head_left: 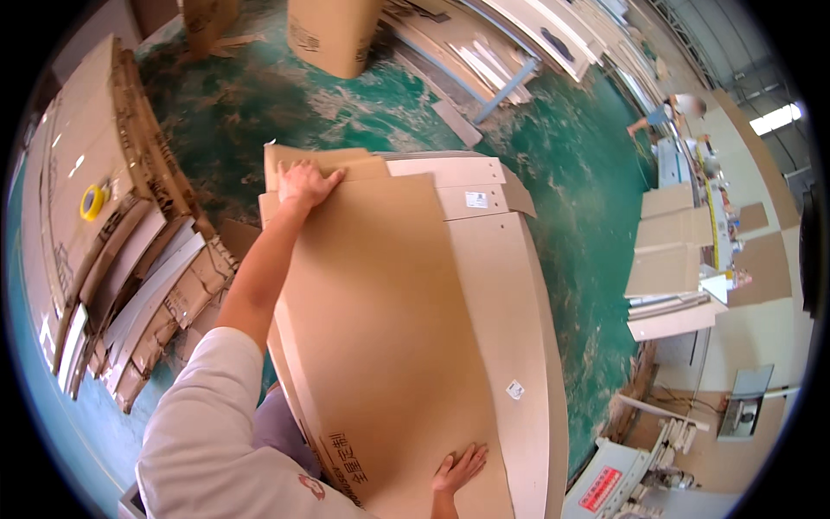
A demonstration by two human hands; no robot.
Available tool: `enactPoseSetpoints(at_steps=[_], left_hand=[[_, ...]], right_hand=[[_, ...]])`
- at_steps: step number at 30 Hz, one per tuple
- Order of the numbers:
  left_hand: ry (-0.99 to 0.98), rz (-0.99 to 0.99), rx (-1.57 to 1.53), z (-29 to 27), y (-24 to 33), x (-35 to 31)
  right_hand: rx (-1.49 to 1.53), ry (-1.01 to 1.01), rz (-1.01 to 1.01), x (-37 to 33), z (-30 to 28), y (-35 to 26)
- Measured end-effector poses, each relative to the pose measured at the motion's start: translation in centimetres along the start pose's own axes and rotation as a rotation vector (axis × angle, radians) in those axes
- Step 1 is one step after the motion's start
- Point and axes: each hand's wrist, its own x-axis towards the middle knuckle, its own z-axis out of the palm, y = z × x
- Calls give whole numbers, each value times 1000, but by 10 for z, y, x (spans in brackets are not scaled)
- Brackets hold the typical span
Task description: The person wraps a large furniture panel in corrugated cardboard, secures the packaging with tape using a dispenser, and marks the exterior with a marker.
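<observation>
A large brown cardboard sheet (pixel 380 294) lies in front of me, slightly bowed, with dark printing near its lower left. My left hand (pixel 307 183) rests on its far left corner, fingers stretched forward and thumb out to the side. Nearer to me, my right hand (pixel 461 469) lies flat on the sheet's right part, fingers extended. Under the sheet is a stack of pale panels (pixel 493 285), showing along the right and far sides, with white labels (pixel 476 200) on them. More cardboard layers (pixel 346 160) show beneath the far edge.
To the left stands a pile of cardboard and boards (pixel 86 173) with a yellow tape roll (pixel 92 202) on top. A tall carton (pixel 333 35) and a blue-framed rack (pixel 506 91) are beyond. At right are stacked panels (pixel 670 259), a machine (pixel 618 476) and a distant person (pixel 661 115).
</observation>
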Motion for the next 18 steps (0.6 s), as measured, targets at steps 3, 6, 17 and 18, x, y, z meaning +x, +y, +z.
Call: enactPoseSetpoints(at_steps=[3,6,17,18], left_hand=[[-44,29,-10,-10,3,13],[203,152,24,14,-15,13],[-622,1806,-180,153,-19,-574],[-674,1892,-110,145,-15,-643]], right_hand=[[2,-6,-6,1,5,1],[44,6,-21,6,6,5],[215,208,873,5,-34,20],[320,85,754,0,-59,17]])
